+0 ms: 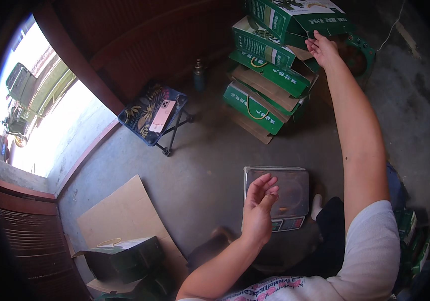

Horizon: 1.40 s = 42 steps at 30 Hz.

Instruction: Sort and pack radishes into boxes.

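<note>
My right hand (322, 50) reaches out at the upper right, its fingers loosely apart at the near lower edge of a green carton (320, 22). I cannot tell whether the fingertips press on the cardboard. That carton sits at the top of a leaning stack of green gift cartons (265, 70), some with yellow cord handles. Palm up, my left hand (259, 210) hovers over a flat weighing scale (293, 190) with a steel pan and a button panel. Its fingers are half curled and hold nothing.
A folding stool (142, 113) with a pink phone (163, 116) on it stands left of the stack, near a bottle (198, 75). At lower left, a green carton (124, 258) lies by a brown cardboard sheet (124, 213). A bright doorway opens at far left.
</note>
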Each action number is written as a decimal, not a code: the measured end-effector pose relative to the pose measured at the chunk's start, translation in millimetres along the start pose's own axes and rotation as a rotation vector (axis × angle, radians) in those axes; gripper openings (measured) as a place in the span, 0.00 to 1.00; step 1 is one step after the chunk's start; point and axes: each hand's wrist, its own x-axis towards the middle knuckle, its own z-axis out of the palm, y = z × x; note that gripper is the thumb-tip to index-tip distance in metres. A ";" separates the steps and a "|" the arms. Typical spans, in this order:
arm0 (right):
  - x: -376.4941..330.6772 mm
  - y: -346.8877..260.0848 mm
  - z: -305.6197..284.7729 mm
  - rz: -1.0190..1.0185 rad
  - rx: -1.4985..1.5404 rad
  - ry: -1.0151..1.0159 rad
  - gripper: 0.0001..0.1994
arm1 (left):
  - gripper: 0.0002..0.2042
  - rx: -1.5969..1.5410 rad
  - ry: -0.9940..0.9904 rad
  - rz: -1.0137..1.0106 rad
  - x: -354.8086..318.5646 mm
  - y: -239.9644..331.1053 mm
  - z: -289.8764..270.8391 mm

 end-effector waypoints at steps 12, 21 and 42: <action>-45.7 -51.3 -20.2 -0.067 0.106 -0.051 0.06 | 0.20 -0.010 0.013 0.028 -3.4 4.7 0.9; -177.9 -171.5 -120.3 -0.212 -0.520 -0.491 0.06 | 0.21 0.035 0.111 0.284 -26.3 12.8 -9.7; -345.6 -111.0 -193.5 -0.665 -1.644 -0.798 0.07 | 0.20 0.678 -0.039 0.477 -19.7 14.9 -113.3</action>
